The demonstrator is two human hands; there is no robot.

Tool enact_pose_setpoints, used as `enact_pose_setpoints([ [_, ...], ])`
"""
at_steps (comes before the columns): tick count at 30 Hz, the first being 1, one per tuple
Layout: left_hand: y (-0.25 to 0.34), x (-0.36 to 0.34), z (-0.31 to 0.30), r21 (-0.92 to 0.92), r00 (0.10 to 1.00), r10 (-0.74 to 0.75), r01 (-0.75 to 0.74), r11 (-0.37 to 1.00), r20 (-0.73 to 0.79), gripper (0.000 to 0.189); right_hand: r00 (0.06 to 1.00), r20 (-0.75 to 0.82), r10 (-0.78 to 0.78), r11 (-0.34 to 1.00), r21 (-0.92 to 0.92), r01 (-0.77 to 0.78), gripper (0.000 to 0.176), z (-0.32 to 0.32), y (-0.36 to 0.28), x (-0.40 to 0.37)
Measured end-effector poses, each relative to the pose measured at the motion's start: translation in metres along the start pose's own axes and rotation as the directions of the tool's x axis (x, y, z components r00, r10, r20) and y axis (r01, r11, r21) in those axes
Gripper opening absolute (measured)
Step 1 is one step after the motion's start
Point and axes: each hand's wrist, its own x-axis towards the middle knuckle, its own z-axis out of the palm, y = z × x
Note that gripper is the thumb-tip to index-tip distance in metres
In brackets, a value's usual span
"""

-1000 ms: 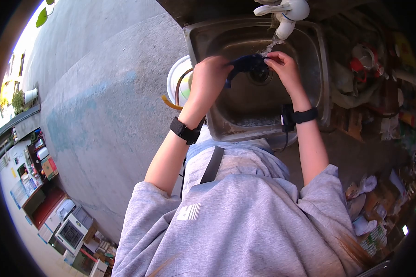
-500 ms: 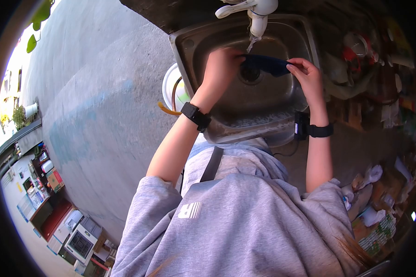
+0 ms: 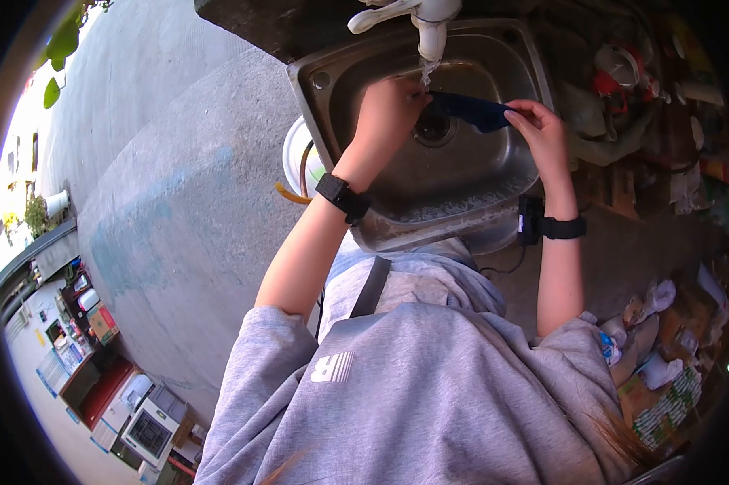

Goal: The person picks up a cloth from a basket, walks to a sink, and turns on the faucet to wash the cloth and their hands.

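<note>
A narrow, dark blue piece of cloth (image 3: 469, 111), sock-like in outline, is stretched between my hands over the sink (image 3: 453, 182). My left hand (image 3: 393, 105) pinches its left end, right under the water running from the white faucet (image 3: 433, 36). At the other end, my right hand (image 3: 540, 129) grips the cloth between thumb and fingers. The cloth hangs slightly slack and overlaps the edge of the drain (image 3: 435, 129). Water drops and suds dot the near side of the metal basin. Each wrist wears a black strap with a small device.
Left of the sink stands a white bucket (image 3: 296, 158) with a yellow-ended hose (image 3: 290, 193) by it. Clutter with a red and white item (image 3: 619, 71) lies to the right. Bags and scraps (image 3: 655, 368) sit on the floor at lower right.
The view has shifted a little, so sink and faucet appear further left. My left hand is now closer under the stream; both hands still hold the cloth.
</note>
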Motion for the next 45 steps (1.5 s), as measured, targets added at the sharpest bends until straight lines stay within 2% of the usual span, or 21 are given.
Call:
enact_pose_setpoints([
  [3, -0.006, -0.004, -0.005, -0.059, 1.000, 0.014, -0.015, 0.998, -0.025, 0.019, 0.997, 0.030, -0.072, 0.997, -0.032, 0.073, 0.015, 0.007, 0.002, 0.007],
  [5, -0.010, -0.008, -0.008, -0.080, 0.997, -0.071, 0.068, 0.994, -0.026, 0.020, 0.996, 0.049, -0.069, 0.998, -0.002, 0.069, 0.016, 0.019, 0.003, 0.011],
  [8, -0.016, -0.014, -0.014, -0.065, 0.988, -0.140, 0.135, 0.989, -0.072, 0.021, 0.982, 0.187, -0.002, 0.998, 0.065, -0.011, 0.012, 0.035, 0.010, 0.021],
  [9, -0.018, -0.016, -0.016, -0.052, 0.984, -0.152, 0.147, 0.988, -0.095, 0.022, 0.974, 0.207, 0.090, 0.990, 0.091, -0.111, 0.013, 0.042, 0.001, 0.021],
  [12, -0.025, -0.018, -0.020, -0.130, 0.976, -0.189, 0.175, 0.976, -0.106, 0.021, 0.964, 0.222, 0.147, 0.972, 0.147, -0.182, 0.013, 0.062, -0.007, 0.028],
  [15, -0.028, -0.018, -0.017, -0.281, 0.955, -0.261, 0.214, 0.936, -0.141, 0.016, 0.965, 0.222, 0.141, 0.962, 0.199, -0.186, 0.013, 0.081, -0.019, 0.028],
  [18, -0.025, -0.023, -0.010, -0.370, 0.970, -0.232, 0.191, 0.909, -0.070, 0.016, 0.966, 0.243, 0.091, 0.946, 0.281, -0.159, 0.014, 0.098, -0.013, 0.025],
  [20, -0.016, -0.024, -0.008, -0.335, 0.973, -0.225, 0.194, 0.922, -0.053, 0.016, 0.968, 0.246, 0.046, 0.944, 0.307, -0.123, 0.017, 0.108, -0.007, 0.026],
  [21, -0.012, -0.025, -0.008, -0.334, 0.977, -0.208, 0.179, 0.925, -0.051, 0.016, 0.973, 0.221, 0.064, 0.958, 0.259, -0.122, 0.021, 0.112, -0.011, 0.023],
  [24, -0.005, -0.030, -0.007, -0.375, 0.984, -0.173, 0.146, 0.915, -0.038, 0.022, 0.973, 0.211, -0.089, 0.975, 0.218, 0.041, 0.026, 0.113, -0.007, 0.023],
  [26, -0.004, -0.031, -0.007, -0.396, 0.991, -0.126, 0.099, 0.913, -0.041, 0.026, 0.970, 0.229, -0.086, 0.963, 0.269, 0.022, 0.030, 0.110, -0.007, 0.023],
  [27, -0.005, -0.031, -0.007, -0.399, 0.991, -0.136, 0.127, 0.908, 0.004, 0.028, 0.968, 0.238, -0.085, 0.956, 0.295, 0.011, 0.032, 0.108, -0.007, 0.022],
  [29, -0.009, -0.029, -0.009, -0.400, 0.983, -0.157, 0.182, 0.898, 0.094, 0.030, 0.961, 0.265, -0.075, 0.969, 0.246, 0.008, 0.031, 0.103, -0.006, 0.020],
  [30, -0.010, -0.029, -0.009, -0.416, 0.987, -0.120, 0.152, 0.897, 0.102, 0.030, 0.958, 0.279, -0.070, 0.975, 0.221, 0.007, 0.031, 0.102, -0.006, 0.020],
  [32, -0.015, -0.030, -0.008, -0.447, 0.992, -0.046, 0.094, 0.890, 0.116, 0.030, 0.972, 0.210, -0.102, 0.957, 0.287, 0.038, 0.029, 0.105, -0.002, 0.019],
  [35, -0.010, -0.030, -0.012, -0.487, 0.980, -0.054, 0.143, 0.862, 0.193, 0.029, 0.985, 0.162, -0.060, 0.940, 0.342, 0.001, 0.024, 0.107, 0.004, 0.022],
  [38, -0.025, -0.034, -0.002, -0.673, 0.923, -0.263, 0.384, 0.632, 0.280, 0.031, 0.986, 0.166, -0.001, 0.946, 0.320, -0.053, 0.021, 0.109, 0.004, 0.021],
  [39, -0.026, -0.036, -0.001, -0.708, 0.908, -0.353, 0.401, 0.582, 0.225, 0.033, 0.985, 0.170, 0.015, 0.951, 0.303, -0.066, 0.020, 0.109, -0.001, 0.021],
  [42, -0.027, -0.040, 0.000, -0.803, 0.773, -0.540, 0.533, 0.267, 0.334, 0.036, 0.969, 0.246, 0.034, 0.905, 0.404, -0.134, 0.018, 0.111, -0.013, 0.018],
  [43, -0.040, -0.040, 0.003, -0.833, 0.798, -0.453, 0.521, 0.185, 0.398, 0.047, 0.964, 0.264, 0.041, 0.895, 0.420, -0.153, 0.019, 0.112, -0.013, 0.018],
  [45, -0.046, -0.036, 0.005, -0.831, 0.742, -0.504, 0.550, 0.081, 0.442, 0.037, 0.952, 0.302, 0.053, 0.873, 0.449, -0.191, 0.019, 0.114, -0.016, 0.017],
])
